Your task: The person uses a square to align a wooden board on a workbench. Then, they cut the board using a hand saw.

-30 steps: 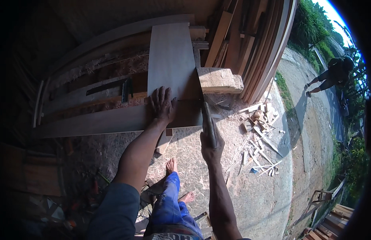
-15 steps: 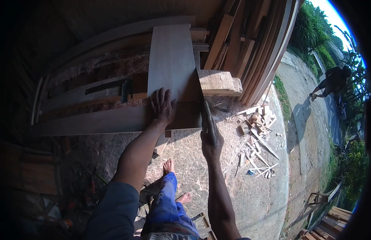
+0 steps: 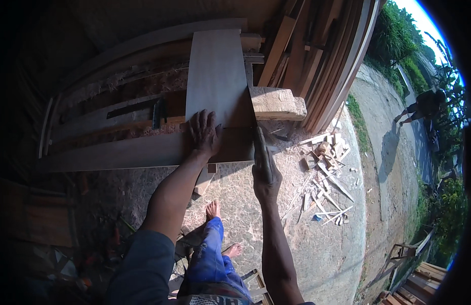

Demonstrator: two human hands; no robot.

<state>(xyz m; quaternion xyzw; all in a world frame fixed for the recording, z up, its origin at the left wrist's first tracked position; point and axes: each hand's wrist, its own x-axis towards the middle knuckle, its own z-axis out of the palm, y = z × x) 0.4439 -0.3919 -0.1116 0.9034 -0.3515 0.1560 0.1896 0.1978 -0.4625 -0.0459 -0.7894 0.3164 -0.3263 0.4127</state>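
Note:
A wide pale board (image 3: 216,66) runs away from me, and its near end meets a long board (image 3: 113,151) lying crosswise at the bench's near side. My left hand (image 3: 205,134) lies flat with fingers spread, palm down over the place where the two boards meet. At the right-hand end of the boards, my right hand (image 3: 266,175) is held upright, its fingers stretched out along the edge. Nothing shows in either hand; the right palm is turned from view. Left of the wide board lies a dark try square (image 3: 134,109).
A thick wood block (image 3: 278,104) juts out at the bench's right. Planks (image 3: 342,56) lean behind it. Offcuts (image 3: 327,178) litter the floor to the right. My bare feet (image 3: 213,209) stand below the bench. Another person (image 3: 428,104) is out on the path.
Both hands keep nearly the same place on the boards, the right slightly higher along the edge. The person on the path has shifted a little.

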